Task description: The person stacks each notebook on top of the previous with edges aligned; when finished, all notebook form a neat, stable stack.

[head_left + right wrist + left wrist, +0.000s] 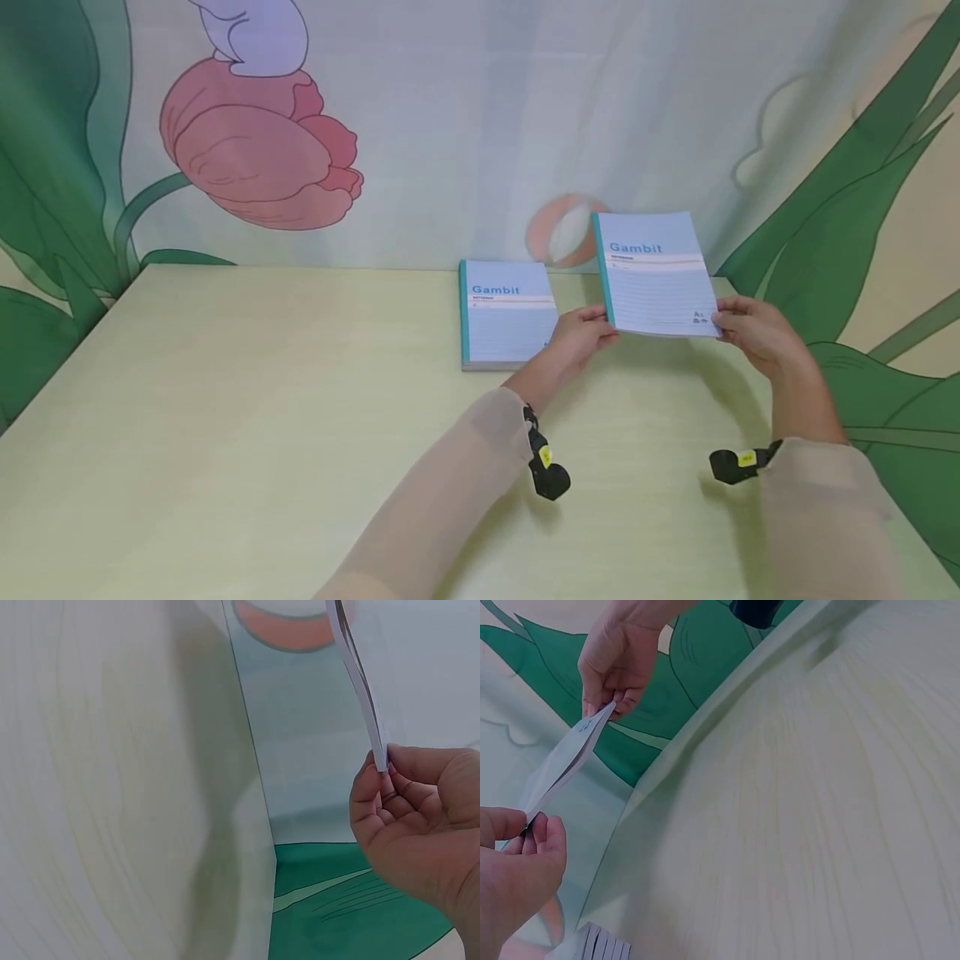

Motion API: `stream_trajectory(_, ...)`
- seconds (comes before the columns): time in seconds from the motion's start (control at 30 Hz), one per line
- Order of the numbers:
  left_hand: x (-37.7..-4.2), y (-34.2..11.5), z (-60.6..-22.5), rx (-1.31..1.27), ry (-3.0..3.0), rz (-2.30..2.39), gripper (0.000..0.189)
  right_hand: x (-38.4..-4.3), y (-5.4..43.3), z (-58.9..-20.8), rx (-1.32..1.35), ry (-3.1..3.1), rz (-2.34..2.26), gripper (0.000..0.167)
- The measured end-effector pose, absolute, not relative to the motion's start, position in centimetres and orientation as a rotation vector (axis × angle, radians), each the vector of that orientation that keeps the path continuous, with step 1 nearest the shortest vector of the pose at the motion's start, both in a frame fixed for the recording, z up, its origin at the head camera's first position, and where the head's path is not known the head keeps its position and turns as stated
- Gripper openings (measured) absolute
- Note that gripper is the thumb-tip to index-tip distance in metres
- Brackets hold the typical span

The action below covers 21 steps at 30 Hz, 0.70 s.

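Note:
A thin pale blue notebook [656,283] marked "Gambit", with a teal spine, is held up above the table's back right part. At its lower left corner my left hand [577,337] pinches it between thumb and fingers. My right hand [761,333] pinches the lower right corner. The right wrist view shows the notebook's page edge [364,697] between thumb and curled fingers. Just left of the held one, a stack of like notebooks [502,321] lies on the table, its lower right corner hidden behind my left hand. Several page edges of that stack [604,945] show in the left wrist view.
The pale wood-grain table [247,417] spreads out to the left and front. Right behind its back edge hangs a curtain [420,150] printed with a flower and leaves. Black wrist cameras [551,475] sit below both hands.

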<state>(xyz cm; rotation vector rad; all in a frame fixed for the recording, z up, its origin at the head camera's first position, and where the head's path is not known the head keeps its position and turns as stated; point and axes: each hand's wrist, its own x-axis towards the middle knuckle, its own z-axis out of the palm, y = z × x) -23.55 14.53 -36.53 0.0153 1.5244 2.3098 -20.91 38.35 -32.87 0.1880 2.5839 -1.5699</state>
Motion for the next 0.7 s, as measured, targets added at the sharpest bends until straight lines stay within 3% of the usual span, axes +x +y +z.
stream_trajectory(0.7,-23.8,11.3,-36.3,0.024,1.556,2.286,0.039,-21.7,35.9,-33.0,0.141,2.636,-1.526,0.043)
